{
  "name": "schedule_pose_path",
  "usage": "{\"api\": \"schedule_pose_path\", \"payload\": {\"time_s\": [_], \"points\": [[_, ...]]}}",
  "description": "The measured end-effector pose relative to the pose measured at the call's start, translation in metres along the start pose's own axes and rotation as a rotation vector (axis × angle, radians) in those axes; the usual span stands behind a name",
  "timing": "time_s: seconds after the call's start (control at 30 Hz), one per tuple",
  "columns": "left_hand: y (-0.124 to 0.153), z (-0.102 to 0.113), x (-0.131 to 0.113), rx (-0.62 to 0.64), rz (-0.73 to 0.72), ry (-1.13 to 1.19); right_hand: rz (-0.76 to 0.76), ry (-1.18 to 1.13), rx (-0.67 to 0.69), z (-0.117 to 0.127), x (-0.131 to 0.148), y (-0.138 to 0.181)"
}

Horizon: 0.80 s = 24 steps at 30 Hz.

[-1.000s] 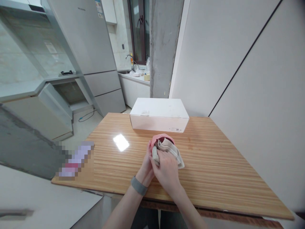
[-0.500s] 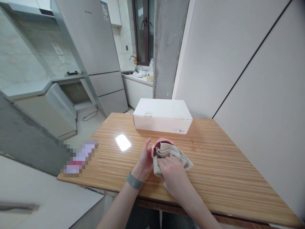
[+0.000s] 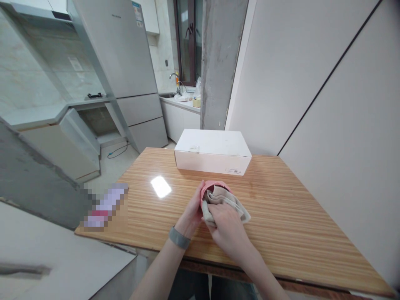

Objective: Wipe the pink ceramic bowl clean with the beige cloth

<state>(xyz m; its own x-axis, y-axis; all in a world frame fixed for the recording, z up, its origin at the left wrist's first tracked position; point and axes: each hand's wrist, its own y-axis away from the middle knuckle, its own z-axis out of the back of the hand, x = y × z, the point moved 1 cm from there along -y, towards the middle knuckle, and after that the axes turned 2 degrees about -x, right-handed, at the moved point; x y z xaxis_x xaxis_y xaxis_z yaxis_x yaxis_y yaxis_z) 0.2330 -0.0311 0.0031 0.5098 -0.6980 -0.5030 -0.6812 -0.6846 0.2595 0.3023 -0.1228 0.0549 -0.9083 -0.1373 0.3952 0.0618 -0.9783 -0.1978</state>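
As forearms [image 3: 164,266] angle toward twelve o'clock, left hand [image 3: 192,209] cups pink item [image 3: 216,183]; right hand [image 3: 227,227], fingers bent, grips beige cloth [image 3: 225,196].

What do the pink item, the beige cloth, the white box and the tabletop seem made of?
Beige cloth: probably matte fabric; it drapes in soft folds. Pink item: smooth-looking, fabric or plastic; partly covered. White box: likely cardboard, smooth, with folded edges and printed marks. Tabletop: glossy wood or wood-look laminate, given its streaked grain and bright reflection.
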Motion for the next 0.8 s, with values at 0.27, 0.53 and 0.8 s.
{"api": "schedule_pose_path", "payload": {"time_s": [0.27,0.53,0.8], "points": [[0.005,0.000,0.012,0.038,-0.035,0.043,-0.117,-0.107,-0.168,-0.009,0.000,-0.006],[0.013,-0.003,0.027,0.115,-0.073,0.132,-0.175,-0.116,-0.320,-0.010,0.002,-0.005],[0.019,0.006,0.011,0.035,-0.099,0.092,0.056,0.005,-0.207,0.000,-0.016,-0.001]]}}
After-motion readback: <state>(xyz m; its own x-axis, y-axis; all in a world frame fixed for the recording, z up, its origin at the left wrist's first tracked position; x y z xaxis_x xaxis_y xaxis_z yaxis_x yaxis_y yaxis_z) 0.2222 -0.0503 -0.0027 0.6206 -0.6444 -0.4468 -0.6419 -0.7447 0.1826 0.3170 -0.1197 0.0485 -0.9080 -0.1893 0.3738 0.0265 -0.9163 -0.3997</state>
